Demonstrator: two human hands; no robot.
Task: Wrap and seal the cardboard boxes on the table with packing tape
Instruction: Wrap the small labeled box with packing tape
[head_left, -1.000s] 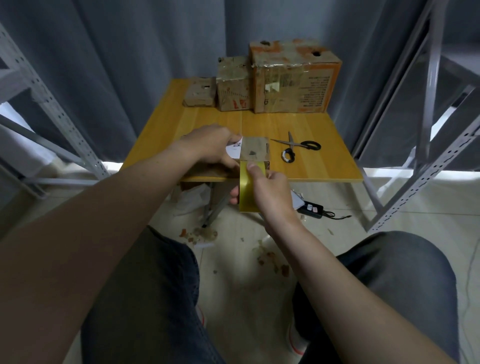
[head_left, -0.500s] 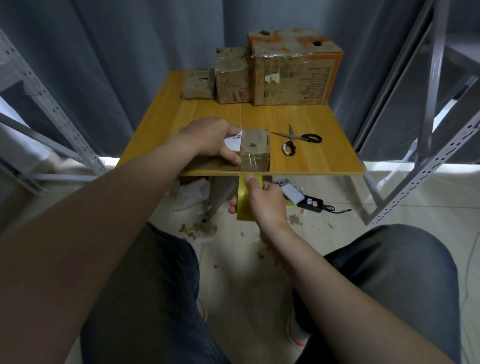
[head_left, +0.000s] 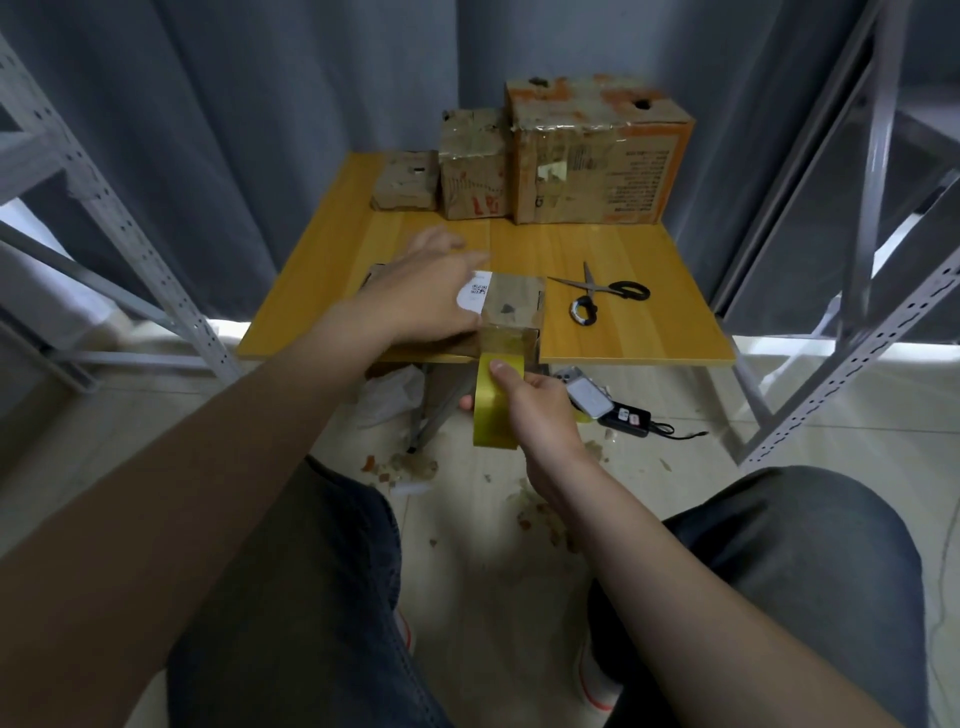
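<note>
A small flat cardboard box with a white QR label lies at the front edge of the yellow table. My left hand lies over its left part, fingers spread and blurred. My right hand grips a yellow roll of packing tape below the table edge, thumb on top. A clear strip of tape runs from the roll up over the box's front face.
Three taped cardboard boxes stand at the table's back: a low one, a middle one, a large one. Scissors lie right of the small box. Grey metal racks flank the table. A black device and scraps lie on the floor.
My right hand has pulled the tape roll down below the table edge, drawing tape over the box's front. My left hand has lifted its fingers and spread them over the box.
</note>
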